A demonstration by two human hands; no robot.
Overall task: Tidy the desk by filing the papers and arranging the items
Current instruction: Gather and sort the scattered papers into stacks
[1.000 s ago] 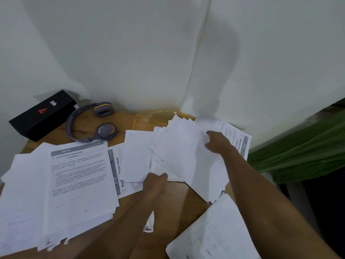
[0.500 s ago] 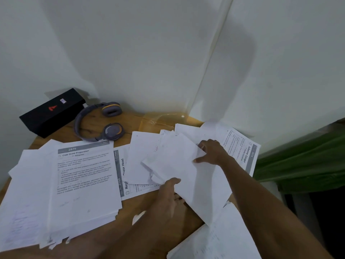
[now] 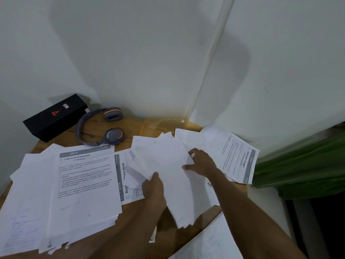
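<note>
Wooden desk point(image 3: 134, 128) is jammed into a corner of white walls point(image 3: 130, 53), with a green cloth point(image 3: 298, 165) hanging off to the right. Black box point(image 3: 54, 116) and headphones point(image 3: 100, 126) sit far left, and there's a big printed pile point(image 3: 84, 184) near left. From my end, the left hand point(image 3: 155, 191) grips the blank sheaf point(image 3: 168, 165) in the middle by its left edge. The right hand point(image 3: 200, 163) lies on its right side, fingers spread and mostly straight.
</note>
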